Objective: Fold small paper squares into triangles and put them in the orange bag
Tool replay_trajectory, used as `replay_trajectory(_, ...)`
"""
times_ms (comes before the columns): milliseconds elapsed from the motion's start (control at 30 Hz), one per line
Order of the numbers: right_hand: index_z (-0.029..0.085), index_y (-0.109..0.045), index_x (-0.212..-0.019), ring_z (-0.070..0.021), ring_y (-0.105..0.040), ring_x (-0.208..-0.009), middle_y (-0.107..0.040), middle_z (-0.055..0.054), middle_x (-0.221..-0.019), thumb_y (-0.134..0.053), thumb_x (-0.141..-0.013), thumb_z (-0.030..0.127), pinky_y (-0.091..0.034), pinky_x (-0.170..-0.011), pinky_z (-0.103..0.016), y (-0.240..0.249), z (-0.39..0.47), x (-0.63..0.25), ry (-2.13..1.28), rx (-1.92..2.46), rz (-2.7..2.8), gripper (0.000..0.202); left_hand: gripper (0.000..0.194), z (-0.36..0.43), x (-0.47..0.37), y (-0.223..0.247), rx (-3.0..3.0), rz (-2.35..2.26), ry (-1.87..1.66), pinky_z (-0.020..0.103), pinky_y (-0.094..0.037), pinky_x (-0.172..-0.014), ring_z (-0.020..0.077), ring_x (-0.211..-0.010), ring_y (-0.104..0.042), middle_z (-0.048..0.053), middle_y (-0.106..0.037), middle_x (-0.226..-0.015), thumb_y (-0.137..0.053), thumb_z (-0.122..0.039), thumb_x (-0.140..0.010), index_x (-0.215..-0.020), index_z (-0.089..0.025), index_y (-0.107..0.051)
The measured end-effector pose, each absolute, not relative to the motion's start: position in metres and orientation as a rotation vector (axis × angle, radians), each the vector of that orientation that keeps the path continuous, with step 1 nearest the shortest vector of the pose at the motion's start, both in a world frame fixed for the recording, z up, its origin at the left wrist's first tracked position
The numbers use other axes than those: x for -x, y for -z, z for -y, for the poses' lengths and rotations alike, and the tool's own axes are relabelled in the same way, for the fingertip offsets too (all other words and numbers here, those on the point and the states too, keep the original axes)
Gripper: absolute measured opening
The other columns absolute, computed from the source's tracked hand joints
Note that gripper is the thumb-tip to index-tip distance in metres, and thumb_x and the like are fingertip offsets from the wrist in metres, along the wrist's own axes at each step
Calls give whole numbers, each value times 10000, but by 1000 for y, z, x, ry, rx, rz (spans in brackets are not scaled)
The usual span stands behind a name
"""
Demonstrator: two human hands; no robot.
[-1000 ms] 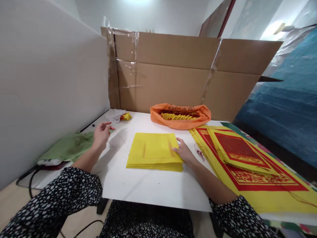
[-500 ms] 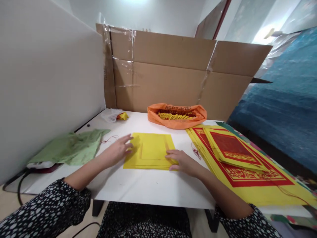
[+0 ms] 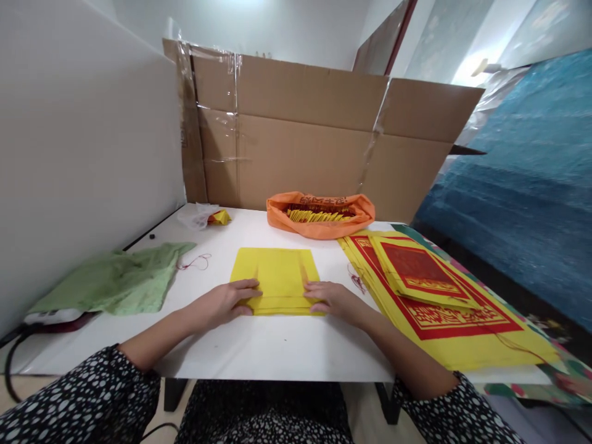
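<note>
A small stack of square yellow sheets (image 3: pixel 283 266) lies on the white table in front of me, with strips of edges showing along its near side. My left hand (image 3: pixel 234 298) rests on the near left corner, fingers stretched over the sheets and thumb apart at the near edge. On the near right corner lies my right hand (image 3: pixel 332 297), its fingers likewise extended on the paper, thumb lower down. Both hands touch the sheets from above; neither visibly grips them. Brownish smudges show on the yellow surface near the fingertips.
An orange bag (image 3: pixel 319 231) with yellow-and-red folded pieces stands behind. Right are large red-printed yellow sheets (image 3: pixel 462 354) with a smaller printed stack (image 3: pixel 423 271) on top. Left lie a green cloth (image 3: pixel 115 277), red string (image 3: pixel 197 262) and a clear plastic bag (image 3: pixel 194 217). Cardboard (image 3: pixel 296 148) walls the back.
My left hand has come down from beside the far left edge onto the near left corner of the sheets. My right hand stays at the right side, slightly shifted. The view has turned a little.
</note>
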State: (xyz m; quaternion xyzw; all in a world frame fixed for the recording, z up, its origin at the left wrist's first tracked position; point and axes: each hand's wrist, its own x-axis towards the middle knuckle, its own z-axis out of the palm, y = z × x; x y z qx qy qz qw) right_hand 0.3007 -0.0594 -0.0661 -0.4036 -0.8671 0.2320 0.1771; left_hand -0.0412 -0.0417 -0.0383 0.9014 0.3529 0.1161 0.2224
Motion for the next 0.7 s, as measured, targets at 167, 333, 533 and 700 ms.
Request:
replay_trajectory(167,222,-694,-1136,-242,-573,-1206,-638,-86,-1259,-670,-856,298,-419,-1057,-404,65,55,-301,-552,1130,2507,291,397,36,42,38,-2549,-917,-241,398,-426,-1057,258,-1262,-522,88,-494,-1429,-583,-340,-891,-1276,-244,-598)
replay_trajectory(333,246,-709,-1082,-249,-591,-1177,-676,-61,-1204,-677,-850,345,-456,-1005,-382,57,59,-299,-498,1092,2569,254,346,34,41,32,-2572,-823,-253,357,-451,-1028,245,-1250,-534,90,-525,-1398,-537,-338,-927,-1250,-245,-618)
replay_trajectory(533,270,-716,-997,-232,-615,-1122,-706,-29,-1124,-672,-849,314,-474,-941,-353,58,59,-299,-491,1094,2570,160,306,34,38,25,-2580,-801,-225,361,-451,-1026,252,-1262,-523,106,-556,-1365,-565,-305,-912,-1196,-225,-648)
replay_trajectory(700,269,-721,-881,-218,-660,-1012,-731,-8,-1010,-663,-847,304,-499,-869,-330,60,56,-299,-502,1095,2567,76,274,36,37,21,-2573,-779,-220,347,-481,-980,246,-1214,-565,93,-579,-1339,-565,-250,-905,-1159,-224,-665)
